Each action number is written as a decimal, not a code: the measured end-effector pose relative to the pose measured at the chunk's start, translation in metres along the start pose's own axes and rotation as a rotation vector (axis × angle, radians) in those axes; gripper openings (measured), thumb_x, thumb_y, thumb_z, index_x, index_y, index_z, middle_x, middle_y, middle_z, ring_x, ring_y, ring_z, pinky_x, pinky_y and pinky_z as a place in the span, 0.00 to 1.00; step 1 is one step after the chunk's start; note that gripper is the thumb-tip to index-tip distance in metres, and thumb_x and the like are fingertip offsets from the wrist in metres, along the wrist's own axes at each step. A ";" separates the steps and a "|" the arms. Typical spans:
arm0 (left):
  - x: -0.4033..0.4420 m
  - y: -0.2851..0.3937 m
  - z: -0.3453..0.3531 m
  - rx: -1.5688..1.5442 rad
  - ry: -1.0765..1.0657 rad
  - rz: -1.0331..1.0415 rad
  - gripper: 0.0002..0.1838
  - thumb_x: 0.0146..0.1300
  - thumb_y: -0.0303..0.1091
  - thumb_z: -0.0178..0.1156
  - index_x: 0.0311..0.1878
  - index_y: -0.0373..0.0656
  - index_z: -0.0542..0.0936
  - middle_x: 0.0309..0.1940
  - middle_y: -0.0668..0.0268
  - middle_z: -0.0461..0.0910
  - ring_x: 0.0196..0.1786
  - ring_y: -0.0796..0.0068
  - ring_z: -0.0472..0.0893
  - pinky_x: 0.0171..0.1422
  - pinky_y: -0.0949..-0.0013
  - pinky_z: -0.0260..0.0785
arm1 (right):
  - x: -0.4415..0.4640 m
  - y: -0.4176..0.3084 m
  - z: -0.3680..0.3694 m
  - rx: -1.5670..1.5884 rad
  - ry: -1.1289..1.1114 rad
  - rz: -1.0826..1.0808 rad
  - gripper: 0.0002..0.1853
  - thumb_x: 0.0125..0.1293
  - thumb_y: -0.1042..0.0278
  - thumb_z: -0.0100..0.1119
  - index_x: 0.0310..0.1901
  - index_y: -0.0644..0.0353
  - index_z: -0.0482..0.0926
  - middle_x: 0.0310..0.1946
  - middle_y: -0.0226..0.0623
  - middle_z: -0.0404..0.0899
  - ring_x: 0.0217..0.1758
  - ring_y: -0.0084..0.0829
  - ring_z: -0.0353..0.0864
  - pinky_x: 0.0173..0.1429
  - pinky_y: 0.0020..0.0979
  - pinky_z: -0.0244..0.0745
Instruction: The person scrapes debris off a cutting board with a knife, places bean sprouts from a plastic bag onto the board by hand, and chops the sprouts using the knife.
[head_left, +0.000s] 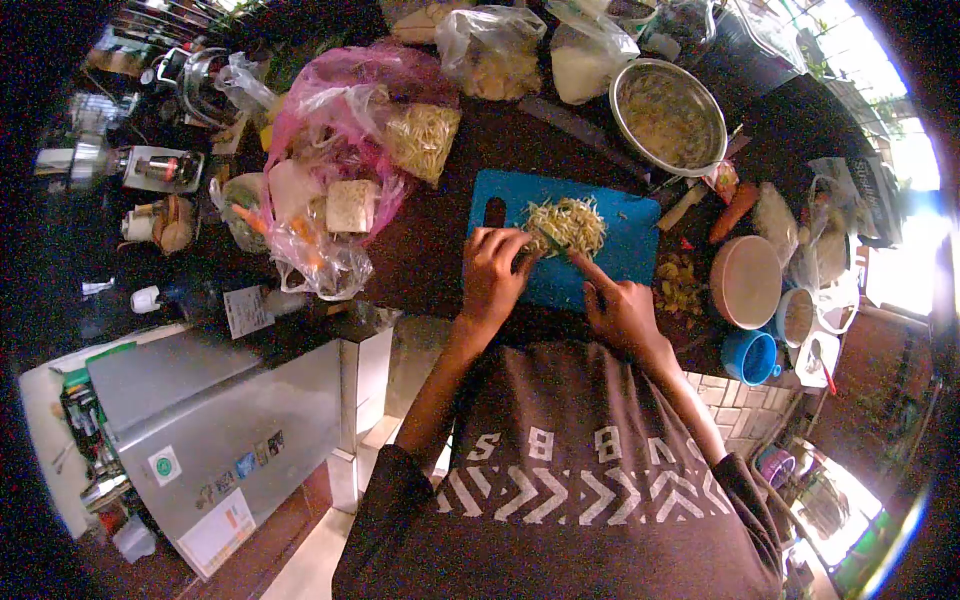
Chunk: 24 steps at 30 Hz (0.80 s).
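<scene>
A heap of bean sprouts [572, 226] lies on a blue cutting board [630, 225]. My left hand [493, 270] rests on the board's left part, fingers curled and pressed against the near-left edge of the sprouts. On the other side, my right hand [622, 308] grips a knife, its index finger stretched along the back of the blade. The dark knife blade [552, 243] points up and left into the sprouts, close to my left fingertips. The knife's handle is hidden in my palm.
A pink plastic bag [320, 95], a bag of bean sprouts [425, 140] and a tempeh block [351, 206] lie left. Behind the board stands a metal bowl [668, 117]. To the right are a carrot [733, 212], a pink bowl [746, 282] and a blue cup [749, 357].
</scene>
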<state>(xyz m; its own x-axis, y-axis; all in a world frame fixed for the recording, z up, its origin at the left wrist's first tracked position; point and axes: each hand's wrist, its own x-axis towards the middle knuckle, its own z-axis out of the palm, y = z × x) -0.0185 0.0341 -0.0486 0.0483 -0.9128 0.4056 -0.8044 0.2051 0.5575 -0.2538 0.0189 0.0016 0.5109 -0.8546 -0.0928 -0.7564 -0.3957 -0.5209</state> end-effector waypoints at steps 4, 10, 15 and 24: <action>-0.001 -0.002 0.001 0.010 -0.008 0.004 0.15 0.60 0.34 0.76 0.49 0.45 0.88 0.47 0.67 0.87 0.54 0.58 0.81 0.63 0.56 0.72 | 0.000 0.002 0.004 -0.021 0.010 -0.012 0.30 0.73 0.67 0.61 0.76 0.37 0.75 0.21 0.52 0.82 0.22 0.54 0.84 0.32 0.54 0.81; -0.001 -0.008 0.006 -0.018 0.032 0.047 0.12 0.58 0.29 0.76 0.46 0.45 0.90 0.44 0.68 0.88 0.51 0.61 0.82 0.60 0.58 0.75 | 0.001 0.002 0.005 -0.009 0.009 -0.032 0.31 0.72 0.67 0.61 0.76 0.37 0.74 0.22 0.52 0.83 0.23 0.53 0.85 0.32 0.54 0.81; 0.000 -0.006 0.004 -0.023 0.047 0.055 0.11 0.58 0.27 0.75 0.44 0.45 0.90 0.42 0.68 0.88 0.48 0.62 0.83 0.56 0.59 0.76 | 0.001 0.000 0.005 -0.003 -0.022 -0.014 0.32 0.72 0.67 0.61 0.77 0.35 0.73 0.23 0.51 0.83 0.23 0.53 0.85 0.32 0.54 0.81; 0.003 -0.008 0.006 -0.046 0.062 0.040 0.08 0.58 0.26 0.75 0.41 0.45 0.89 0.40 0.68 0.88 0.47 0.63 0.84 0.56 0.59 0.77 | 0.001 -0.001 0.006 -0.021 -0.022 -0.011 0.33 0.72 0.66 0.61 0.78 0.35 0.72 0.21 0.50 0.82 0.22 0.52 0.84 0.32 0.55 0.81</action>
<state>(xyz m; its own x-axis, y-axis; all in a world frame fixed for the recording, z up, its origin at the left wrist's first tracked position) -0.0153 0.0279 -0.0564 0.0544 -0.8800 0.4718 -0.7783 0.2587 0.5722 -0.2502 0.0207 -0.0027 0.5277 -0.8428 -0.1059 -0.7592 -0.4121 -0.5037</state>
